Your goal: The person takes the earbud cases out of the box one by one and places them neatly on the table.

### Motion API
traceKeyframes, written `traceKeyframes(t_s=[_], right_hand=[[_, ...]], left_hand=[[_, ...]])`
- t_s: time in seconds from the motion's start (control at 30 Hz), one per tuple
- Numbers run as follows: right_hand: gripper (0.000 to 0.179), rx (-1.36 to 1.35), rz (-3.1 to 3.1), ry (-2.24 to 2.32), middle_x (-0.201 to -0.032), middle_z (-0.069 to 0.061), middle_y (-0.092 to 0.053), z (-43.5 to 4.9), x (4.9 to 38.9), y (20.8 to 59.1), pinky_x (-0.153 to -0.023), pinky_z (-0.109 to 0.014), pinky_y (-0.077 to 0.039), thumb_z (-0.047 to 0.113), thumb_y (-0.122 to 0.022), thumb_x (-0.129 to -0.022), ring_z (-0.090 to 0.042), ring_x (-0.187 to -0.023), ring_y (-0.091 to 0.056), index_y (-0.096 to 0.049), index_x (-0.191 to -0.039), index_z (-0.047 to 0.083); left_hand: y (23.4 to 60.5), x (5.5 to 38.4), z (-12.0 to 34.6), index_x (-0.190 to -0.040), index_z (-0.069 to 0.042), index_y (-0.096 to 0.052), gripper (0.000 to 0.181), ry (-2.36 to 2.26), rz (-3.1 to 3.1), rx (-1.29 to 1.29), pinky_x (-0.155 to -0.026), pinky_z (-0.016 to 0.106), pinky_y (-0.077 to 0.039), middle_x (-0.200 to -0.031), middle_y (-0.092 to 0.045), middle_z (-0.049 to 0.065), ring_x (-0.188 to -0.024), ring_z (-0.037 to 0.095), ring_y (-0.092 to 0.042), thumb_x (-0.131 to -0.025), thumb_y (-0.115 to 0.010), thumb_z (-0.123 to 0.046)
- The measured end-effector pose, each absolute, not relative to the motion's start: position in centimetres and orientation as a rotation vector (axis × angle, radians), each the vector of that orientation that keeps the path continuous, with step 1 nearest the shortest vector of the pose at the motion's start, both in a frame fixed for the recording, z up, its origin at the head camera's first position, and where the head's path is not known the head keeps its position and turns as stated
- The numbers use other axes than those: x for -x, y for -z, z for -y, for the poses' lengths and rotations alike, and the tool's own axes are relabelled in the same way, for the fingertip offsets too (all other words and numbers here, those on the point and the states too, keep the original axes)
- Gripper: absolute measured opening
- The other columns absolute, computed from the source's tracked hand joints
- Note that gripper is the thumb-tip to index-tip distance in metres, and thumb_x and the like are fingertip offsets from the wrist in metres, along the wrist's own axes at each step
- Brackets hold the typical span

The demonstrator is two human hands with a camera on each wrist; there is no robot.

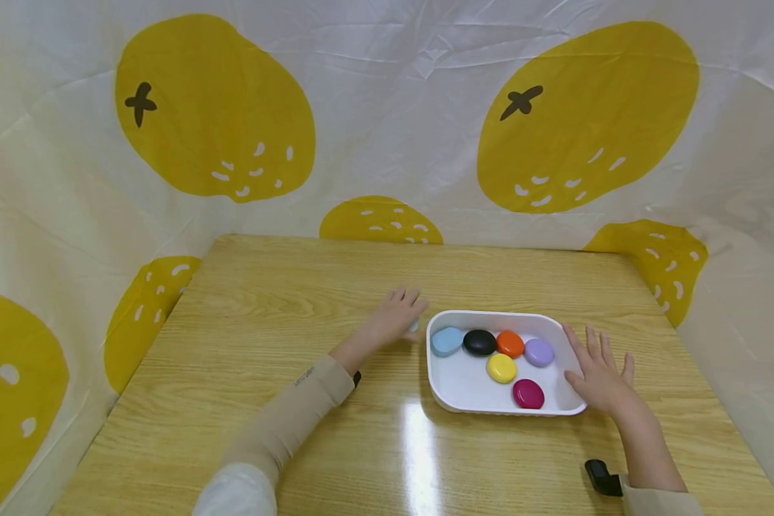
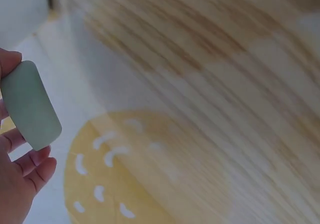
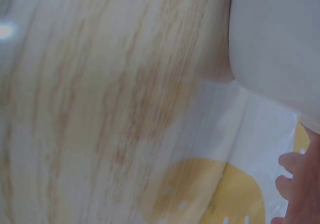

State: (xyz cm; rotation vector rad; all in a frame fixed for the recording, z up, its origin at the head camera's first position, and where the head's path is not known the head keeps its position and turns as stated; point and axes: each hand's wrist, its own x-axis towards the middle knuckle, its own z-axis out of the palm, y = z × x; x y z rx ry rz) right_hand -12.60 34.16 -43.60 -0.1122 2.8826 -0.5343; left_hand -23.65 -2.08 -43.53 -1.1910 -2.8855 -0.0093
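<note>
My left hand (image 1: 393,315) is just left of the white tray, pinching a smooth pale green stone-like piece (image 2: 32,106) between thumb and fingers. In the head view, only a sliver of that piece shows under the hand. My right hand (image 1: 600,373) rests with spread fingers against the right rim of the white tray (image 1: 474,394). Inside the tray lie smooth rounded pieces: light blue (image 1: 447,342), black (image 1: 479,342), orange (image 1: 510,344), lilac (image 1: 539,352), yellow (image 1: 502,368) and magenta (image 1: 528,394).
The tray stands on a wooden table (image 1: 251,308), right of its middle. Behind the table hangs a pale curtain (image 1: 393,107) printed with yellow fruit. A black wrist device (image 1: 603,478) sticks out beside the right sleeve.
</note>
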Motion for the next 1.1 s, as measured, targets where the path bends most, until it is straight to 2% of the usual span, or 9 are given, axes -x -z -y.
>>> traceKeyframes(t_s=[0.23,0.43,0.63,0.9,1.1], right_hand=[[0.079,0.108,-2.880,0.532,-0.144,-0.032,0.013,-34.1,12.6,43.7,-0.088,-0.070,0.020,0.022,-0.048,-0.090,-0.050,-0.129,0.019,0.007,-0.147,0.024],[0.078,0.111,-2.883,0.533,-0.144,-0.031,0.012,-34.1,12.6,43.6,-0.088,-0.070,0.019,0.023,-0.048,-0.091,-0.050,-0.129,0.018,0.006,-0.147,0.023],[0.078,0.109,-2.877,0.544,-0.144,-0.031,0.013,-34.0,12.6,43.5,-0.088,-0.070,0.019,0.023,-0.047,-0.091,-0.051,-0.129,0.017,0.006,-0.147,0.023],[0.078,0.103,-2.874,0.546,-0.144,-0.031,0.012,-33.9,12.5,43.5,-0.088,-0.070,0.020,0.022,-0.048,-0.091,-0.050,-0.129,0.019,0.006,-0.147,0.023],[0.077,0.096,-2.869,0.554,-0.144,-0.032,0.012,-33.9,12.5,43.4,-0.088,-0.070,0.019,0.022,-0.047,-0.091,-0.050,-0.129,0.018,0.006,-0.147,0.022]], left_hand=[[45.0,25.0,2.7,-0.119,-0.013,-0.044,0.050,-0.004,2.881,1.265,-0.092,0.040,-0.038,-0.122,-0.040,0.007,-0.103,0.025,-0.040,-0.081,-0.065,-0.038],[45.9,25.6,2.7,-0.117,-0.012,-0.043,0.050,-0.053,2.852,1.309,-0.088,0.039,-0.042,-0.119,-0.042,0.008,-0.103,0.025,-0.044,-0.081,-0.064,-0.040],[46.3,25.8,2.6,-0.119,-0.012,-0.045,0.049,-0.007,2.873,1.324,-0.093,0.041,-0.040,-0.121,-0.042,0.009,-0.110,0.028,-0.044,-0.082,-0.062,-0.038],[46.0,25.8,2.5,-0.123,-0.015,-0.044,0.050,0.038,2.954,1.277,-0.090,0.040,-0.039,-0.119,-0.040,0.006,-0.104,0.024,-0.041,-0.083,-0.063,-0.038],[44.7,25.9,2.2,-0.132,-0.020,-0.040,0.051,0.207,2.955,1.260,-0.097,0.043,-0.033,-0.130,-0.037,0.004,-0.115,0.024,-0.037,-0.088,-0.058,-0.038]])
